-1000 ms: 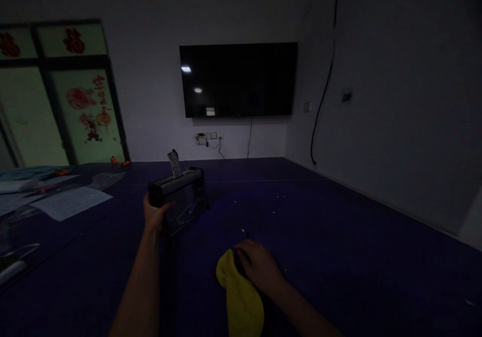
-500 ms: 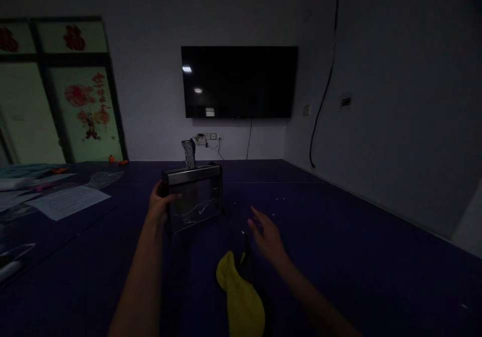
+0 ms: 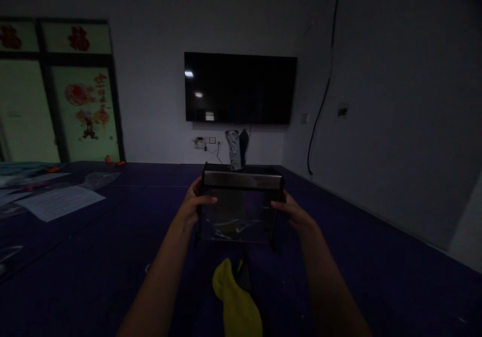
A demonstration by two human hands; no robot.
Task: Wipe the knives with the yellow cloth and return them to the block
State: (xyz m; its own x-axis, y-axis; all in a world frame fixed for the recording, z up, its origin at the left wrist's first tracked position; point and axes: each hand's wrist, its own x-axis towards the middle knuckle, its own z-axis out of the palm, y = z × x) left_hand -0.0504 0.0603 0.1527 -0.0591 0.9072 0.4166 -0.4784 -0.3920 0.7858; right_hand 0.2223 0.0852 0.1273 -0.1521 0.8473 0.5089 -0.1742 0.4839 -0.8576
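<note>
A box-shaped frame with a clear front panel [image 3: 239,211], black sides and a silver strip along its top stands upright before me. My left hand [image 3: 194,204] grips its left side, thumb across the front. On the opposite side my right hand [image 3: 295,210] holds it in the same way, fingers hidden behind. A grey, crinkled upright piece [image 3: 234,150] and a dark bottle-shaped piece [image 3: 244,146] rise behind the top edge; whether they are attached I cannot tell. Nearer to me lies a yellow cloth [image 3: 239,302], beside a small dark tool [image 3: 243,271] that is hard to make out.
Papers [image 3: 62,201] and a clear plastic bag [image 3: 100,179] lie at the left on the dark blue surface [image 3: 357,256]. Small orange things [image 3: 109,159] sit at the far left edge. A television [image 3: 241,88] hangs on the far wall, and a black cable [image 3: 320,111] dangles at the right.
The frame has moved right and turned to face me squarely. My right hand, free and apart before, now grips its right side. My left hand has kept its hold.
</note>
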